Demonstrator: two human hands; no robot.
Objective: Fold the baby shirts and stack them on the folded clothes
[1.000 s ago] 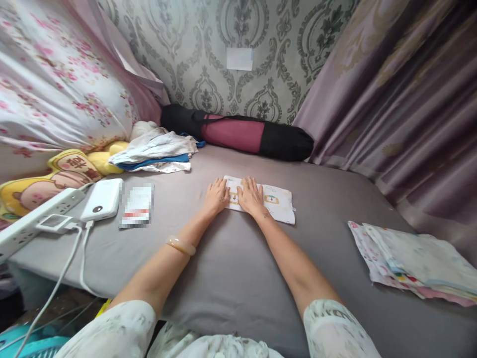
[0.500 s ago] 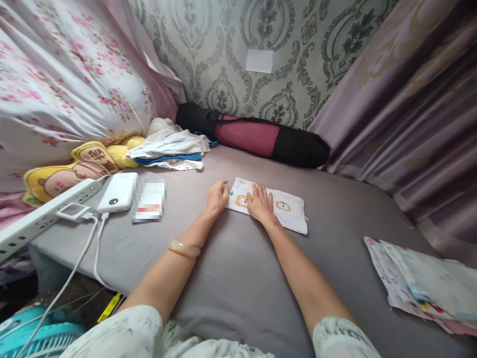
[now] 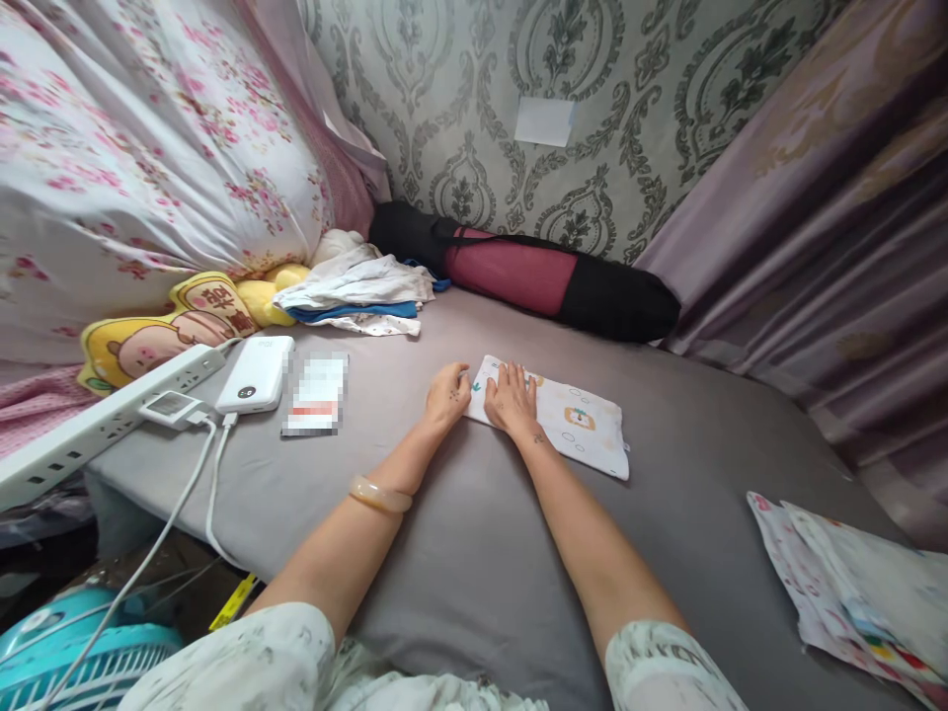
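Observation:
A folded white cloth [image 3: 598, 431] printed with orange lion faces and small rings lies flat on the grey bed sheet [image 3: 474, 553]. My left hand [image 3: 448, 395] is at its left edge, side-on, fingers curled in against that edge. Part of those fingers is hidden from me. Pressed flat across the cloth's left part is my right hand [image 3: 513, 399], its fingers stretched out and covering some of the print.
Folded printed cloths [image 3: 866, 583] lie at the right. Toward the left are a phone [image 3: 317, 395], a white power bank [image 3: 256, 375], a power strip [image 3: 111, 427] and cables. A clothes pile [image 3: 362, 291] and a long black-and-maroon bag [image 3: 518, 272] lie along the back.
My right hand has slid left over the cloth, closer to my left hand, uncovering more of the print on the right. The whole view has shifted slightly.

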